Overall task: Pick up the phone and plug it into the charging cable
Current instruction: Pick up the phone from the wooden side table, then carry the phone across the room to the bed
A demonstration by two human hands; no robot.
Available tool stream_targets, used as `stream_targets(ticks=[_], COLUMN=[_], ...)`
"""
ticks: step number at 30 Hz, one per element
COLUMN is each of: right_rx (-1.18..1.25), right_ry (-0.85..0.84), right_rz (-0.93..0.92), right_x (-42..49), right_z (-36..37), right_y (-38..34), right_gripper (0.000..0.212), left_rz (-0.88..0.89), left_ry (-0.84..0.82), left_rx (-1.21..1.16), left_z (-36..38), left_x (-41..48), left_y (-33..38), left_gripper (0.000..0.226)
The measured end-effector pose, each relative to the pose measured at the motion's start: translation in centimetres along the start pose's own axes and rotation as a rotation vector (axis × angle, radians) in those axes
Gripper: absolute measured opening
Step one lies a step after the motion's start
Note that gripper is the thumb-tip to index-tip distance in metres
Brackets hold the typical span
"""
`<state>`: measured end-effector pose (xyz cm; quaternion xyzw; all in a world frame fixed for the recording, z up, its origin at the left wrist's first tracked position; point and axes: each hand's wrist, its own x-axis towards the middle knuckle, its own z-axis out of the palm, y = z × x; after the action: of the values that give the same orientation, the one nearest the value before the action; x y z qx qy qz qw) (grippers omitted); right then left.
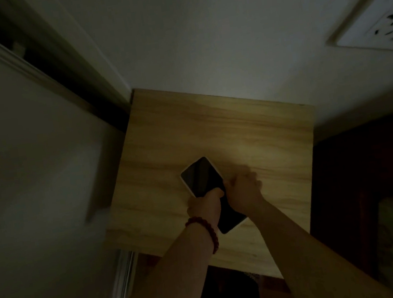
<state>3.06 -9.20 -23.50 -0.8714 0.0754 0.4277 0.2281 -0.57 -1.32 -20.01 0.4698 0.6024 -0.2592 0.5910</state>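
Note:
A phone [200,174] with a dark screen and a white case lies slanted on the light wooden tabletop [187,125], near its front middle. My left hand [204,204], with a red bead bracelet on the wrist, grips the phone's left edge around its middle. My right hand [243,191] lies over the phone's right edge, thumb against it, its fingers blurred and curled toward the table. The phone's lower end shows between my wrists. No charging cable is visible.
A white wall socket [375,25] sits on the wall at the upper right. A white cabinet or door [27,160] stands to the table's left. Dark floor and furniture lie to the right. The room is dim.

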Motion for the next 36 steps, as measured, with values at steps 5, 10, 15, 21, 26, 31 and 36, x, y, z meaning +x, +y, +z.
stream_targets(ticks=[5, 10, 15, 21, 26, 31, 36], right_rx=[0.346, 0.480, 0.592, 0.815, 1.004, 1.148, 1.309], right_ry=[0.043, 0.135, 0.138, 0.092, 0.109, 0.220, 0.320], right_rz=[-0.026, -0.055, -0.038, -0.037, -0.066, -0.077, -0.025], right_x=[-0.8, -2.5, -5.8, -13.3, -21.5, -29.3, -35.7], right_z=[-0.1, -2.0, -5.9, -12.5, -18.9, -24.1, -26.4], right_y=[0.4, 0.1, -0.6, -1.8, -1.8, -1.1, -0.6], right_gripper=[0.023, 0.027, 0.024, 0.028, 0.027, 0.030, 0.027], left_rz=[0.053, 0.237, 0.335, 0.426, 0.490, 0.640, 0.655], left_ry=[-0.051, -0.030, -0.019, -0.123, -0.230, -0.328, -0.475], left_rx=[-0.039, 0.102, 0.100, 0.119, 0.148, 0.190, 0.222], left_z=[0.2, 0.1, 0.0, 0.0, 1.2, 2.8, 3.1], left_x=[-0.9, -3.2, -7.4, -16.1, -25.2, -33.3, -39.5], left_y=[0.1, 1.3, 3.2, 5.1, 6.8, 7.4, 6.8], left_gripper=[0.044, 0.028, 0.020, 0.016, 0.033, 0.025, 0.028])
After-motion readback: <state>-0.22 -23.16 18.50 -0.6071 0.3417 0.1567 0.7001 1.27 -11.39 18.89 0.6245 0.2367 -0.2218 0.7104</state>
